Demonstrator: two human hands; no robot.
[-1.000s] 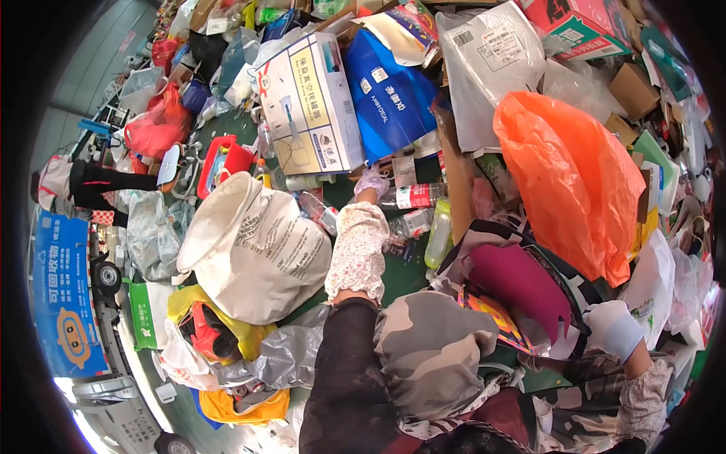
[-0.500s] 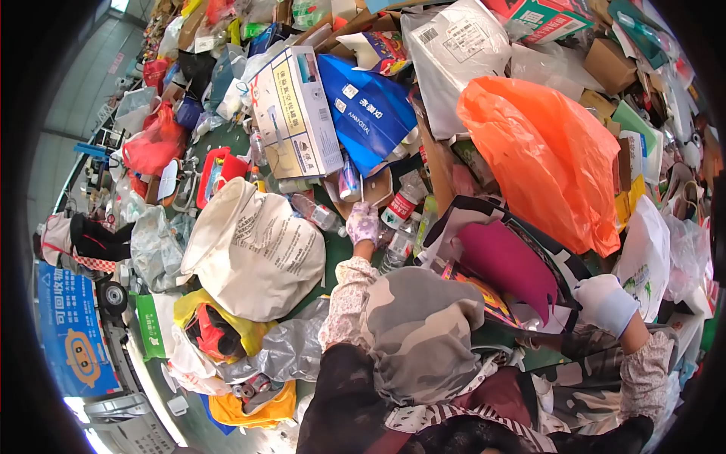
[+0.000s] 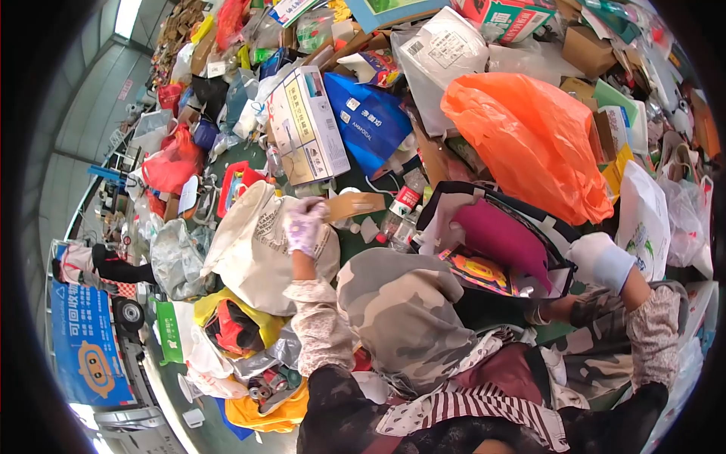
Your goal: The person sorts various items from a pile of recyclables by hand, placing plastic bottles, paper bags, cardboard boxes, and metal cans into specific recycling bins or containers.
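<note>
A cardboard piece (image 3: 354, 206) is held by one end in the gloved left hand (image 3: 305, 227), its fingers closed on it, in front of the white sack (image 3: 261, 253). Its free end is pointed toward the bottles (image 3: 404, 198), which are grouped just beside it. Beyond it, the vacuum box (image 3: 308, 125) is seen lying with the blue bag (image 3: 367, 117) beside it, and the grey parcel (image 3: 442, 64) is placed farther out.

The gloved right hand (image 3: 601, 261) is set at the edge of the dark bag (image 3: 556, 227); whether that edge is gripped cannot be told. Inside the dark bag, a magenta item (image 3: 499, 238) and a bright-printed packet (image 3: 480, 271) are seen. The orange bag (image 3: 529, 144) is spread just beyond, and the white bag (image 3: 643, 219) is found near the right hand.

On the left, a red-and-black item (image 3: 234, 327) is held in the yellow bag (image 3: 265, 310). A person (image 3: 94, 265) is seen well apart, near the blue panel (image 3: 91, 344).
</note>
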